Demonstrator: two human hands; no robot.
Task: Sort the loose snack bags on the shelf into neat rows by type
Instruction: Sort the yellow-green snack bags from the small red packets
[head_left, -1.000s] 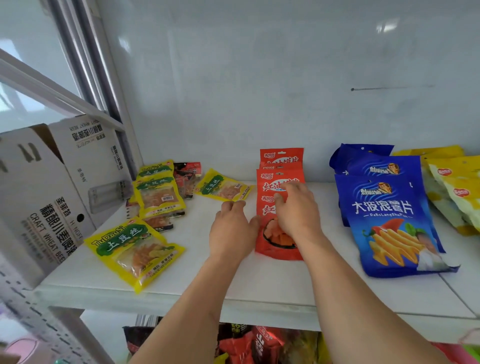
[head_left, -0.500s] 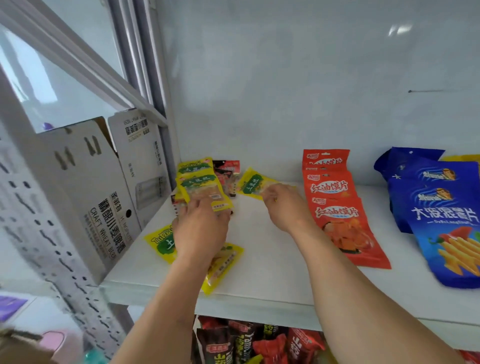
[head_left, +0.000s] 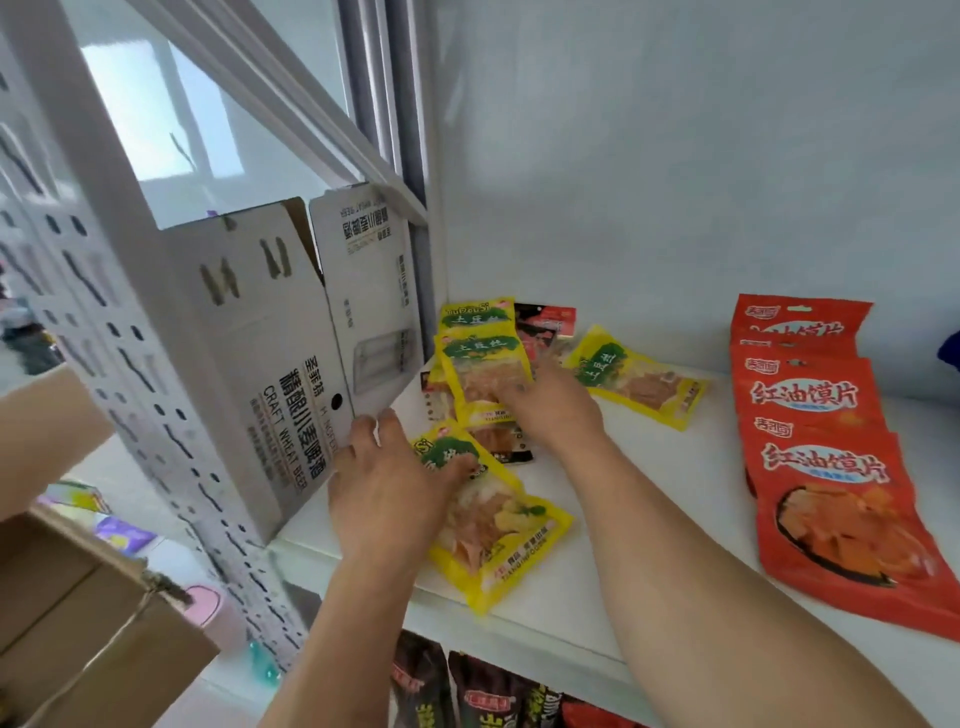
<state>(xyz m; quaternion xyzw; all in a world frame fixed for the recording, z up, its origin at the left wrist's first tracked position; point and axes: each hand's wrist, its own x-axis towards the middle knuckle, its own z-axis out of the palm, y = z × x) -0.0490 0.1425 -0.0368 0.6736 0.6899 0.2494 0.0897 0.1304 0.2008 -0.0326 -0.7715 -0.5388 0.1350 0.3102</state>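
Two hands (head_left: 387, 486) (head_left: 548, 410), fingers flat: your left presses the near yellow bag (head_left: 498, 525), your right the stacked one (head_left: 480, 371) (squaring the row).

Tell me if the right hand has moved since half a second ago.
Yes. The right hand has moved left, off the tilted yellow bag near the wall and onto the leaning yellow bags beside the cardboard box.

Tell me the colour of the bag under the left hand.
Yellow with a green label, the bag shows in the head view.
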